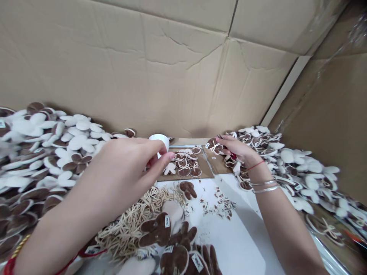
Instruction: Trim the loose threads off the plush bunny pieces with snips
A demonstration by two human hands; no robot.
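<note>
My left hand (pixel 137 160) is beside a white cup (pixel 159 142), its thumb and index finger nearly together; what lies between them is too small to make out. Farther right, my right hand (pixel 233 147) has its fingers closed around a dark, thin-tipped tool (pixel 220 136). Just left of those fingers is a brown flower-shaped piece (pixel 213 146) with a cream bow. Several brown pieces with bows (pixel 187 168) lie on a cardboard sheet (pixel 205 168) between my hands. A heap of cream bows (pixel 137 214) sits below my left hand.
Piles of white and brown plush pieces rise at the left (pixel 80 141) and right (pixel 301 164). Brown rabbit-shaped pieces (pixel 156 231) with labels lie nearest me. Small label scraps (pixel 220 204) are scattered on the white table (pixel 237 236). A cardboard wall (pixel 177 76) stands behind.
</note>
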